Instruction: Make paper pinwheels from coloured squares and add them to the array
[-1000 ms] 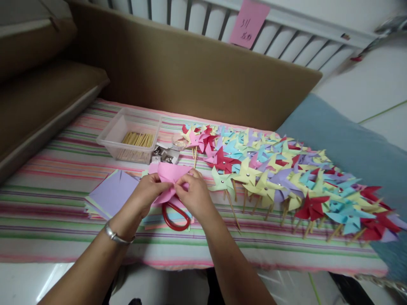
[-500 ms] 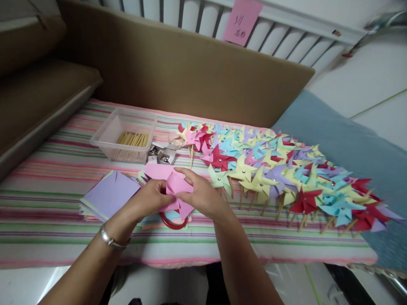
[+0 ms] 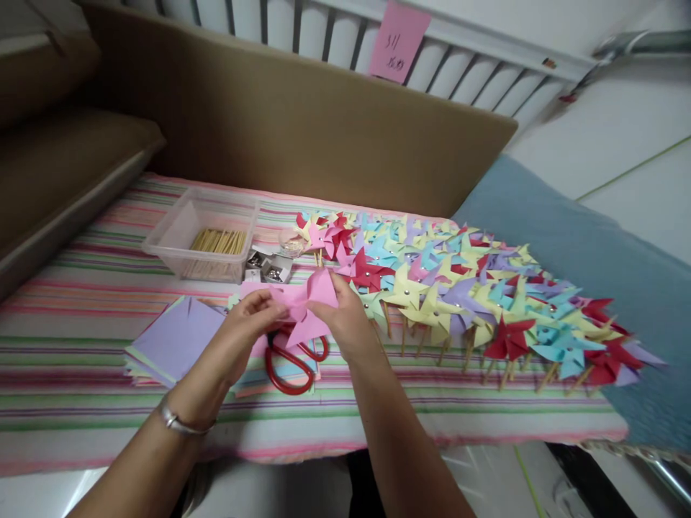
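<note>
A pink paper pinwheel [image 3: 319,291], its corners folded in toward the middle, is held up between both hands. My right hand [image 3: 345,316] pinches it from the right, thumb in front and fingers behind. My left hand [image 3: 253,320] grips its left side with thumb and fingers pressed together. Directly beneath lie scissors with red handles [image 3: 290,386], their blades hidden by the hand and paper. More pink paper [image 3: 253,288] lies flat behind the left hand. To the left rests a stack of cut paper squares with a purple sheet [image 3: 178,338] on top.
Behind the hands stand a clear plastic box [image 3: 167,241] of wooden sticks [image 3: 219,242] and a small box of metal fasteners [image 3: 275,273]. Many finished pinwheels [image 3: 432,309] on sticks cover the right side. A brown board [image 3: 302,129] rises along the back of the striped cloth [image 3: 162,424].
Both hands have moved slightly apart, and the left now holds the pinwheel by its side. The right hand has shifted up a little. More of the red scissor handles shows.
</note>
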A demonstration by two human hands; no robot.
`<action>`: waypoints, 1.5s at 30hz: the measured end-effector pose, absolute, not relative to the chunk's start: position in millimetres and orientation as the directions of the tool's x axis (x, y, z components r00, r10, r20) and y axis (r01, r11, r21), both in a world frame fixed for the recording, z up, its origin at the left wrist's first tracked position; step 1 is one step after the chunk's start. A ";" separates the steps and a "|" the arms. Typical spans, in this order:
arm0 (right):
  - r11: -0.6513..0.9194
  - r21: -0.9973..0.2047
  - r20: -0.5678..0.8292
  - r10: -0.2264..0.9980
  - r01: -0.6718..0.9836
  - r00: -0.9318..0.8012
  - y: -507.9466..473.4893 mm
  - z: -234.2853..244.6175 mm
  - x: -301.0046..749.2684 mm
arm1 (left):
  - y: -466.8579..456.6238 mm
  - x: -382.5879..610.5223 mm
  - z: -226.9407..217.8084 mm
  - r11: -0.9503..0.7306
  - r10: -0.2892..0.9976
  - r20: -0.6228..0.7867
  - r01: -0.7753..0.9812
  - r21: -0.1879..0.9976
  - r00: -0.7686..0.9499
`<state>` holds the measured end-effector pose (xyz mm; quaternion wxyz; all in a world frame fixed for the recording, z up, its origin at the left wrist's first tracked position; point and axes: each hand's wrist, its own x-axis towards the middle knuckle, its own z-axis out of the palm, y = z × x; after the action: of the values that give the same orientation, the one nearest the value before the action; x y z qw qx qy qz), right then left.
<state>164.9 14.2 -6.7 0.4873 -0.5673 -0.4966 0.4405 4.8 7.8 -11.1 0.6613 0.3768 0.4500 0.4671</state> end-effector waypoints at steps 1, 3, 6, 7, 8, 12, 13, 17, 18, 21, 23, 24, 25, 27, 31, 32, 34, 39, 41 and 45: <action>-0.023 -0.997 -0.013 0.990 0.073 0.137 14.3 -7.5 161.6 | 6.0 8.2 -11.4 0.320 0.944 -0.269 -0.322 0.891 0.193; 0.008 -1.000 0.004 0.987 -0.027 0.158 13.0 -8.7 153.7 | 3.4 14.9 -13.9 0.356 0.932 -0.296 -0.388 0.850 0.208; 0.032 -0.992 0.009 0.985 -0.126 0.175 10.0 -11.1 142.5 | 3.3 20.1 -19.6 0.343 0.939 -0.307 -0.468 0.814 0.154; 0.032 -0.988 0.004 0.984 -0.153 0.179 9.3 -12.4 139.7 | 3.9 20.3 -21.1 0.342 0.939 -0.312 -0.482 0.807 0.145; 0.031 -0.983 -0.003 0.983 -0.180 0.183 8.8 -13.9 137.5 | 4.6 20.0 -22.1 0.343 0.938 -0.315 -0.492 0.800 0.141; 0.012 -0.960 -0.039 0.984 -0.280 0.176 8.1 -20.6 131.7 | 5.3 18.8 -20.9 0.335 0.940 -0.313 -0.527 0.781 0.132; 0.012 -0.957 -0.041 0.984 -0.291 0.173 8.1 -21.7 130.6 | 5.0 19.0 -19.8 0.332 0.941 -0.311 -0.533 0.778 0.132; 0.000 -0.959 -0.040 0.990 -0.285 0.134 8.7 -21.7 129.5 | 6.3 17.5 -17.3 0.324 0.943 -0.311 -0.545 0.773 0.119; -0.009 -0.964 -0.044 0.991 -0.268 0.127 8.8 -20.4 130.7 | 7.9 15.4 -17.4 0.318 0.944 -0.313 -0.549 0.773 0.106; 0.050 -0.996 0.037 0.988 -0.080 0.147 8.0 -14.3 138.4 | 14.4 3.6 -17.4 0.281 0.948 -0.317 -0.558 0.781 0.033; 0.207 -0.966 0.226 0.967 0.156 0.118 5.9 -9.6 144.7 | 18.1 -6.2 -15.8 0.248 0.946 -0.321 -0.555 0.794 -0.036; 0.299 -0.916 0.325 0.944 0.266 0.058 4.5 -7.4 147.2 | 19.5 -10.7 -14.7 0.233 0.944 -0.322 -0.551 0.801 -0.070; 0.383 -0.855 0.400 0.916 0.349 -0.022 3.0 -5.7 148.9 | 20.6 -14.5 -13.5 0.220 0.941 -0.323 -0.547 0.808 -0.098; 0.492 -0.749 0.462 0.868 0.444 -0.182 0.0 -3.8 149.5 | 22.3 -20.0 -12.0 0.204 0.937 -0.322 -0.541 0.816 -0.133; 0.546 -0.657 0.460 0.837 0.520 -0.298 -2.7 -6.0 143.6 | 25.2 -23.6 -15.4 0.240 0.933 -0.345 -0.540 0.807 -0.099; 0.546 -0.649 0.462 0.836 0.530 -0.295 -2.5 -7.0 142.3 | 25.6 -23.5 -16.9 0.252 0.935 -0.345 -0.536 0.805 -0.080; 0.542 -0.649 0.467 0.838 0.534 -0.282 -1.7 -8.1 141.1 | 25.6 -22.3 -19.2 0.264 0.941 -0.336 -0.516 0.815 -0.049; 0.496 -0.695 0.453 0.864 0.521 -0.218 0.5 -6.6 142.8 | 20.2 -14.5 -16.0 0.246 0.960 -0.278 -0.410 0.878 -0.018; 0.464 -0.709 0.444 0.879 0.532 -0.175 1.1 -6.1 143.1 | 17.7 -10.8 -13.5 0.248 0.964 -0.267 -0.338 0.908 -0.009; 0.408 -0.722 0.426 0.898 0.559 -0.105 2.6 -6.6 143.1 | 14.7 -5.7 -11.3 0.253 0.967 -0.256 -0.224 0.941 0.014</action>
<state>143.1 2.6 -6.6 0.4350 -0.5080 -0.7174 0.1949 -5.7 14.7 -11.3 0.6096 0.3677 0.5046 0.4884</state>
